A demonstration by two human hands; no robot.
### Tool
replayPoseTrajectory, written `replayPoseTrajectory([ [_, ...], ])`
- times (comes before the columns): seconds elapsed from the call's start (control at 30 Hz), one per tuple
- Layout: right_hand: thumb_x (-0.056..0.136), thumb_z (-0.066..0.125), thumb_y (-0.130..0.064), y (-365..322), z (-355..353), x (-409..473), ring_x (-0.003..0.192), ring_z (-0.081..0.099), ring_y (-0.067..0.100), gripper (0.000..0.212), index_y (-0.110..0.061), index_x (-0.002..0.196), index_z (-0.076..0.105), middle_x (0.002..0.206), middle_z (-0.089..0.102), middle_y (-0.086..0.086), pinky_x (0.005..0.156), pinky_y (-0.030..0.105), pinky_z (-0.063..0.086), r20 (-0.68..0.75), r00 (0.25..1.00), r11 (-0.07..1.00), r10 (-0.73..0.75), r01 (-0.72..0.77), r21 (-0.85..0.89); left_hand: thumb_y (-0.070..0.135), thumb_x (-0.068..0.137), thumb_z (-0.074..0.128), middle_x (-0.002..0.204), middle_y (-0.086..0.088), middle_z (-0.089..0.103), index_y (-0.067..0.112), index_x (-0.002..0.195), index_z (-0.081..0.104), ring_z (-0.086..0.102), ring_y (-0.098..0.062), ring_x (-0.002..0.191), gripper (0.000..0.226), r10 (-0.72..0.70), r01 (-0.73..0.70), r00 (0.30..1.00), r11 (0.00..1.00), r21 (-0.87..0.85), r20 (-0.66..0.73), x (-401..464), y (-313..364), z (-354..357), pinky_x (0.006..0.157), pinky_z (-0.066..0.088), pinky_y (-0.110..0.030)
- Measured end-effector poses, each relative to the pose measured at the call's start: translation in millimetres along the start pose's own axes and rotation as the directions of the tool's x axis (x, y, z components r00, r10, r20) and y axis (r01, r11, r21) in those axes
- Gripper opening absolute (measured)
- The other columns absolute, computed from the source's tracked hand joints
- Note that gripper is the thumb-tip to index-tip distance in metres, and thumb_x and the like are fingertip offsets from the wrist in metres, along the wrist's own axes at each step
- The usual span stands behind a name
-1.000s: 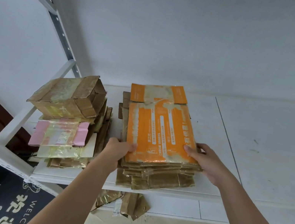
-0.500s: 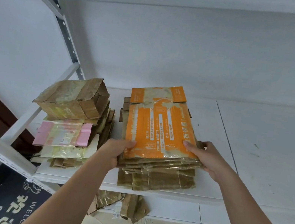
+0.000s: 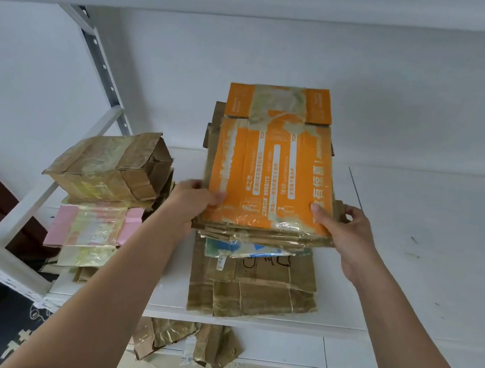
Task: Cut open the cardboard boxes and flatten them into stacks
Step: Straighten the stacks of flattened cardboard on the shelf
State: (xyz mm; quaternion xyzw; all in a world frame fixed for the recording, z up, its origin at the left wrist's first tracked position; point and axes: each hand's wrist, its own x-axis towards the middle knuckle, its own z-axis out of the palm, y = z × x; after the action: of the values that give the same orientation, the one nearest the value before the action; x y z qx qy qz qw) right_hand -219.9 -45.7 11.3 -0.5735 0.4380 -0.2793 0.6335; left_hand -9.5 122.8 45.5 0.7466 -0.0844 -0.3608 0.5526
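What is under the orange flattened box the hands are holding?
Under the orange box: several brown flattened sheets lifted with it, then a blue-printed sheet atop shelf cardboard. Their middles are covered.

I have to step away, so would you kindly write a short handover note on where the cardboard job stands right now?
Left hand and right hand grip the near corners of a bundle of flattened boxes, orange flattened box on top, held above the brown flattened stack on the white shelf.
Done: those boxes are flat.
Left: set the bundle down; the taped brown box on the left pile looks uncut.
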Motion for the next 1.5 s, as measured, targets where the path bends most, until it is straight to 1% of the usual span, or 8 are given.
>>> replayPoseTrajectory([
  [0.2,0.068,0.084,-0.043,48,13,4,0.096,0.068,0.018,0.078,-0.008,0.128,0.049,0.116,0.065,0.005,0.083,0.034,0.056,0.012,0.977,0.975,0.211,-0.21,-0.072,0.016,0.081,0.077,0.101,-0.011,0.069,0.005,0.107,0.061,0.067,-0.029,0.092,0.032,-0.227,0.231,0.973,0.963,0.138,-0.04,16,-36,9,0.092,0.054,-0.048],
  [0.33,0.073,0.083,-0.044,38,10,18,0.092,0.066,0.014,0.065,-0.015,0.121,0.05,0.109,0.065,0.001,0.074,0.028,0.053,0.009,0.99,0.977,0.142,-0.139,-0.16,0.013,0.084,0.075,0.091,-0.008,0.064,0.008,0.106,0.057,0.063,-0.023,0.078,0.029,-0.212,0.215,0.976,0.975,0.065,-0.042,25,-44,13,0.069,0.054,-0.039],
  [0.43,0.073,0.083,-0.041,27,7,27,0.094,0.067,0.018,0.063,-0.018,0.119,0.046,0.108,0.064,0.001,0.087,0.041,0.057,0.066,0.981,0.975,0.18,-0.169,-0.143,0.016,0.083,0.076,0.092,-0.007,0.067,0.008,0.106,0.056,0.067,-0.023,0.076,0.032,-0.194,0.195,0.981,0.98,0.04,-0.021,23,-47,11,0.056,0.052,-0.035],
  [0.63,0.076,0.079,-0.04,47,1,19,0.103,0.061,0.021,0.07,-0.02,0.128,0.038,0.11,0.06,-0.001,0.106,0.052,0.043,0.149,0.926,0.935,0.346,-0.328,-0.136,0.018,0.081,0.078,0.099,-0.012,0.075,0.01,0.119,0.059,0.073,-0.03,0.091,0.043,-0.326,0.339,0.934,0.938,-0.071,0.146,15,-64,11,0.086,0.058,-0.046],
  [0.93,0.069,0.085,-0.036,28,7,19,0.095,0.069,0.018,0.077,-0.014,0.129,0.044,0.11,0.065,0.003,0.087,0.04,0.057,0.098,0.983,0.986,0.157,-0.151,-0.066,0.021,0.066,0.086,0.097,-0.013,0.075,0.004,0.108,0.062,0.073,-0.029,0.088,0.051,-0.226,0.231,0.972,0.968,-0.098,0.058,14,-48,-2,0.087,0.057,-0.048],
  [1.23,0.058,0.08,-0.046,49,-9,-5,0.098,0.066,0.018,0.09,-0.013,0.133,0.04,0.111,0.063,0.002,0.096,0.045,0.053,0.08,0.977,0.978,0.195,-0.188,-0.093,0.035,0.045,0.093,0.101,-0.011,0.075,0.007,0.12,0.061,0.073,-0.03,0.092,0.087,-0.272,0.286,0.953,0.953,-0.095,0.136,3,-76,5,0.089,0.056,-0.049],
  [1.37,0.061,0.079,-0.046,60,-15,-6,0.104,0.064,0.019,0.094,-0.014,0.137,0.035,0.119,0.06,0.003,0.102,0.048,0.048,0.151,0.95,0.962,0.272,-0.265,-0.065,0.031,0.064,0.089,0.098,-0.011,0.076,0.009,0.12,0.059,0.074,-0.027,0.087,0.068,-0.288,0.308,0.947,0.94,-0.146,0.144,-1,-87,15,0.081,0.06,-0.044],
  [1.5,0.059,0.081,-0.039,54,-14,-6,0.1,0.067,0.019,0.087,-0.012,0.131,0.042,0.115,0.063,0.004,0.09,0.039,0.055,0.123,0.971,0.979,0.205,-0.205,-0.016,0.03,0.06,0.09,0.1,-0.011,0.075,0.008,0.123,0.056,0.074,-0.027,0.084,0.074,-0.247,0.261,0.963,0.953,-0.151,0.106,-3,-80,13,0.077,0.061,-0.044],
])
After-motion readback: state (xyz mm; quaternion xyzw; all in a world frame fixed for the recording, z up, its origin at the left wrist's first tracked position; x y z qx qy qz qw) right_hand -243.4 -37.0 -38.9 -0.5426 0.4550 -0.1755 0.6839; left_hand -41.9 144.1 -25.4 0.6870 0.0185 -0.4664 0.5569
